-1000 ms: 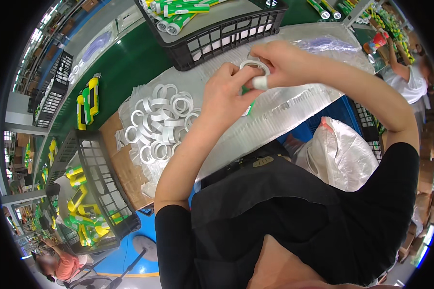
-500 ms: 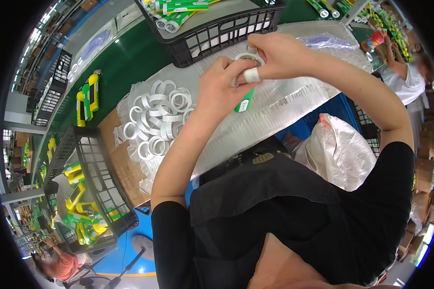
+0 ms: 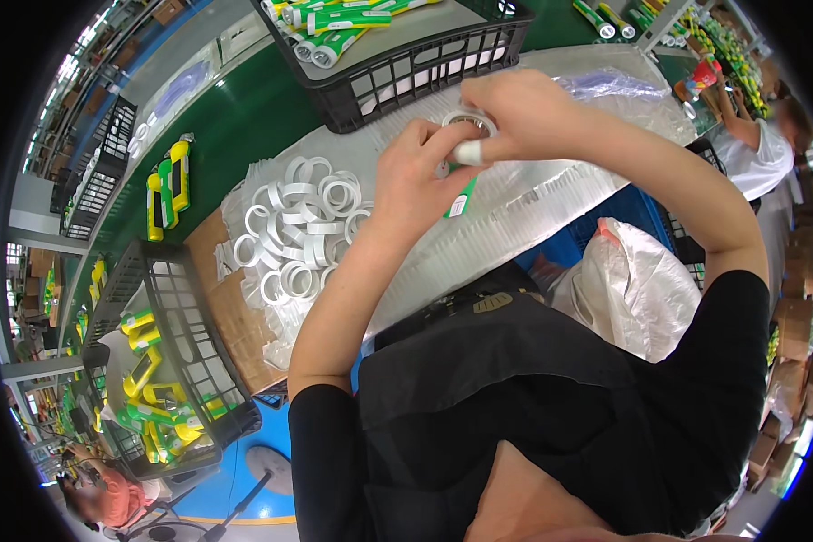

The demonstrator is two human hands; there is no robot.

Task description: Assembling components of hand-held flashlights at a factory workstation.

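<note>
My left hand point(image 3: 417, 172) is closed around a green flashlight point(image 3: 462, 199), whose lower end with a white label shows below the fingers. At the flashlight's head a white ring point(image 3: 470, 119) encircles the round front. My right hand point(image 3: 515, 116) comes in from the right with its fingers closed on this ring. White tape point(image 3: 467, 153) wraps one of its fingertips. Most of the flashlight's body is hidden behind my hands. On the plastic-covered table, left of my left forearm, lies a heap of loose white rings point(image 3: 303, 221).
A black crate point(image 3: 415, 68) of green flashlights stands beyond my hands. Another black crate point(image 3: 190, 330) with yellow-green lights is at the left. Several lights point(image 3: 170, 185) lie on the green belt point(image 3: 244, 113). A white sack point(image 3: 637, 289) sits below the table's right edge. A co-worker point(image 3: 754, 140) is at far right.
Both hands have shifted slightly down with the flashlight and ring. My right fingers have turned a little around the ring, and the taped fingertip now sits lower.
</note>
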